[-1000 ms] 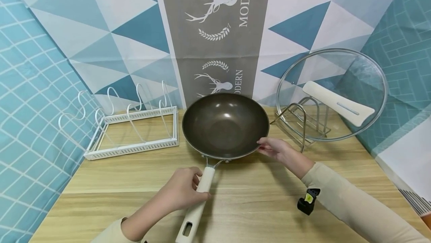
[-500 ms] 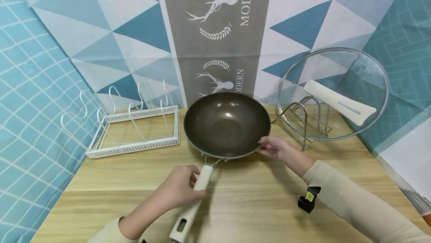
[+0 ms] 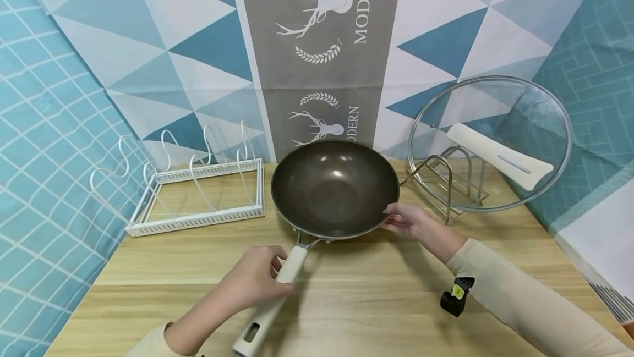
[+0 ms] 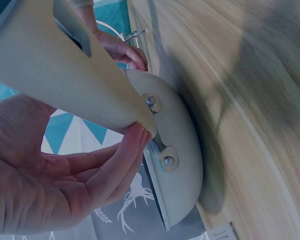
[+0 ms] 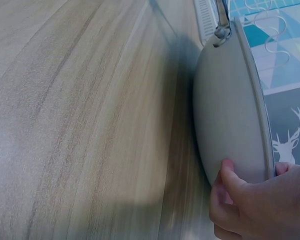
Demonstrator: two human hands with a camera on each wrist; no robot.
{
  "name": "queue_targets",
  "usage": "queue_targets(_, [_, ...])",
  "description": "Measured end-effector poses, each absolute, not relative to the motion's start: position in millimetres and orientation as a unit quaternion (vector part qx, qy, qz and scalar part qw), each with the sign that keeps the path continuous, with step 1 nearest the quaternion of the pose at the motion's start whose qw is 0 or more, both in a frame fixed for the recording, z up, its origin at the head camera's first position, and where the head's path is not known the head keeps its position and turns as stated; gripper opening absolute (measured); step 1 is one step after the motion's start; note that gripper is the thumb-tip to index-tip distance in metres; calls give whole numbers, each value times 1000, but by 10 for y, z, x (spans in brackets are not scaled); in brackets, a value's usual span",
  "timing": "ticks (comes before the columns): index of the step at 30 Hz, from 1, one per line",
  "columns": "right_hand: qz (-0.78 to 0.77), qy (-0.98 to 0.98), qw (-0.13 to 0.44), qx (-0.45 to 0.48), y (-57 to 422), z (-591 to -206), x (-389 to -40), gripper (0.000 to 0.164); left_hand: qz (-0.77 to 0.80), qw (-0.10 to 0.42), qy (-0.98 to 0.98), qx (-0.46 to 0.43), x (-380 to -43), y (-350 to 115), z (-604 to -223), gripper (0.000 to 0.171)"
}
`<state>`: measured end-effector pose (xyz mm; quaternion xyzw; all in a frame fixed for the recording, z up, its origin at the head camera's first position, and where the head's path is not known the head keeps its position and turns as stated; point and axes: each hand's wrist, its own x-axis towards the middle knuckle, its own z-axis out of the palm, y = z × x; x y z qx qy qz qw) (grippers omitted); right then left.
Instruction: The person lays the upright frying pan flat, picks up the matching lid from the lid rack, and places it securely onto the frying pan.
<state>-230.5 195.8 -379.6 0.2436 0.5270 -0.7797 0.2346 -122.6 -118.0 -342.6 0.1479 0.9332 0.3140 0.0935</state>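
Note:
A wok [image 3: 335,189] with a dark brown inside and a pale outside rests at the middle of the wooden table. Its cream handle [image 3: 267,310] points toward me and slants left. My left hand [image 3: 255,279] holds this handle about halfway along, thumb on one side and fingers on the other. In the left wrist view the fingers [image 4: 125,162] touch the handle close to its metal bracket [image 4: 162,150]. At the wok's near right rim, my right hand [image 3: 413,224] pinches the edge. The right wrist view has fingers [image 5: 235,180] against the outer wall and part of the hand behind the rim.
To the left stands a white wire rack [image 3: 198,217] with several upright loops. A glass lid [image 3: 490,142] with a cream handle leans on a metal stand [image 3: 448,186] at the right, close to my right hand. A patterned wall covering [image 3: 322,65] rises behind the wok.
The wok's handle has swung left, with my left hand moving along with it. My right hand has stayed at the near right rim.

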Motion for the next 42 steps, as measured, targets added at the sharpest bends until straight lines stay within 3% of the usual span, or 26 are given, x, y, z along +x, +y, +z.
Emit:
queue_targets(3, [-778, 531, 232, 243, 1981, -3795, -2307, 62, 311, 96, 935, 142, -1227, -1207, -3415, 38])
queue_targets(7, [-777, 534, 229, 243, 2056, -3847, -2363, 29, 306, 95, 938, 132, -1233, -1244, -3404, 40])
queue_targets(10, [-777, 533, 232, 241, 2101, -3890, -2410, 16, 303, 91, 940, 124, -1245, -1267, -3408, 41])
queue_targets(17, [-779, 532, 219, 250, 2109, -3921, -2444, 21, 303, 91, 940, 125, -1254, -1298, -3409, 41])
queue_targets(25, [-775, 541, 222, 237, 2099, -3835, -2382, 12, 303, 95, 941, 117, -1266, -1310, -3401, 44])
queue_targets(36, [-775, 540, 224, 240, 2050, -3829, -2332, 53, 288, 82, 947, 115, -1268, -1334, -3399, 45])
queue_targets(42, [-769, 549, 231, 233, 2064, -3849, -2336, 45, 280, 73, 952, 100, -1273, -1347, -3407, 46])
